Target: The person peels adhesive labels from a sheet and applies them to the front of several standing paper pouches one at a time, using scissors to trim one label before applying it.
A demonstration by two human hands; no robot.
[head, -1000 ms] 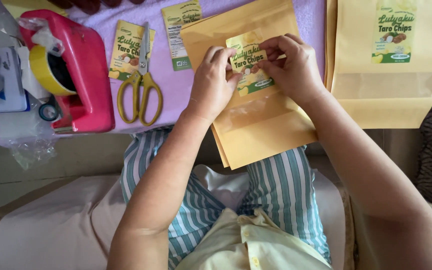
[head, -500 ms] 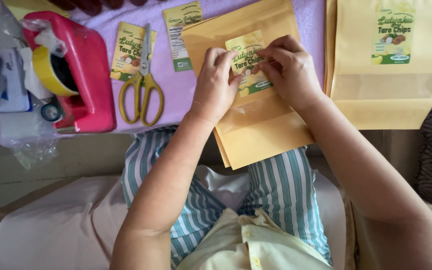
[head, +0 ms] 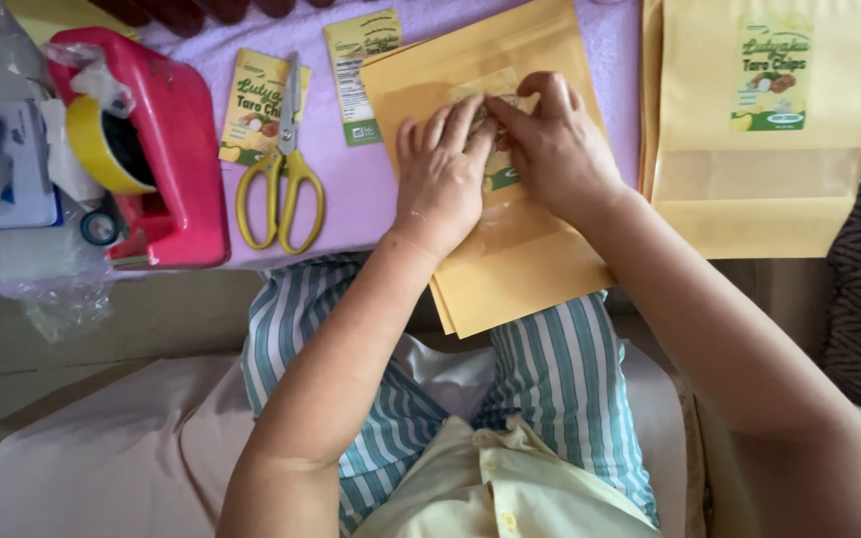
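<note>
Both your hands sit on the top pouch [head: 510, 249] at 12 o'clock, stack hanging off the counter [head: 371, 199] edge over your lap. Left hand [head: 442, 179] lies flat, fingers [head: 429, 134] spread narrow, pinning the sticker [head: 502, 171]. Right hand [head: 555, 149] curls at the sticker's top edge, fingertips pinched on it. Imo keep the left as anchor, rub w/ the right from centre out so no bubbles. Scissors [head: 281, 179] and spare labels [head: 251, 110] lie at 10 o'clock, finished pouch [head: 764, 130] at 2.
</note>
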